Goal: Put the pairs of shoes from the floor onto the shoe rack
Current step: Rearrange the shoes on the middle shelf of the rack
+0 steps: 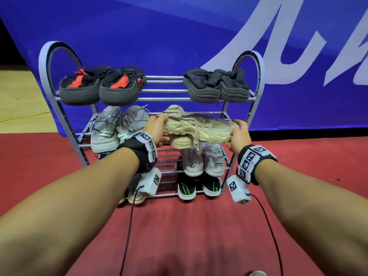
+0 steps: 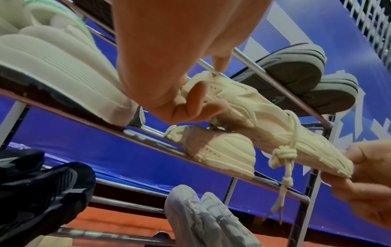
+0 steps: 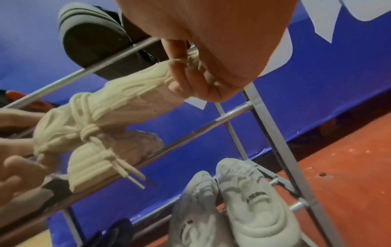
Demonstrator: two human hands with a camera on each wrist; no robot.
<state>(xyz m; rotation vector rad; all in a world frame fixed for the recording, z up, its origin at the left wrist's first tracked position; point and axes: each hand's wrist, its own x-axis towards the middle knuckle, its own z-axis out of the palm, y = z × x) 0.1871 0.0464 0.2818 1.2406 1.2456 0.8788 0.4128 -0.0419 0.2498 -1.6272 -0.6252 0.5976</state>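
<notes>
Head view: cream sneaker (image 1: 199, 127), small unreadable print on its heel tab, held sideways over the shoe rack's (image 1: 59, 100) second shelf, left hand (image 1: 158, 129) gripping the heel, right hand (image 1: 238, 136) pinching the toe; black pairs on top, blue banner (image 1: 179, 26) with white lettering behind. Left wrist view: second cream shoe (image 2: 220, 150) resting on that shelf's front rail. Right wrist view: white pair (image 3: 243, 200), blurred black lettering, one shelf below.
</notes>
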